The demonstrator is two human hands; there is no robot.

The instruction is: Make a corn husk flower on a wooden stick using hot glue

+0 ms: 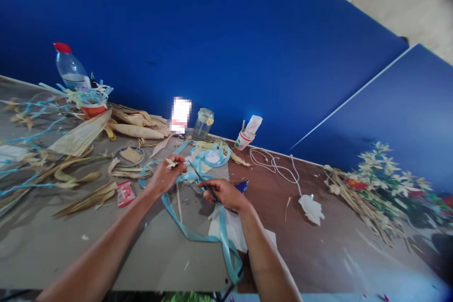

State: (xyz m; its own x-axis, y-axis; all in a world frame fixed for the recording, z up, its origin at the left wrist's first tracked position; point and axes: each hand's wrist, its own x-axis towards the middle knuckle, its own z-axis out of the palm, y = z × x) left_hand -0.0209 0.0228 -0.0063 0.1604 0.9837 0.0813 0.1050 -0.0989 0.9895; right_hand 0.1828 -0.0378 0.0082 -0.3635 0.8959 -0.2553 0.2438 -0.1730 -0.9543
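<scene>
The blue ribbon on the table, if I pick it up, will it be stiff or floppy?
Probably floppy: the blue ribbon bends in loose curves across the table. It's likely light, because it looks thin and flat. It might tangle, since some loops overlap.

I've got a dimmish feed: pale glare on the desk (347,269) btm R, overexposed pixelated patch (180,115) nr ctr, R edge blurry, top-R corner dark.
</scene>
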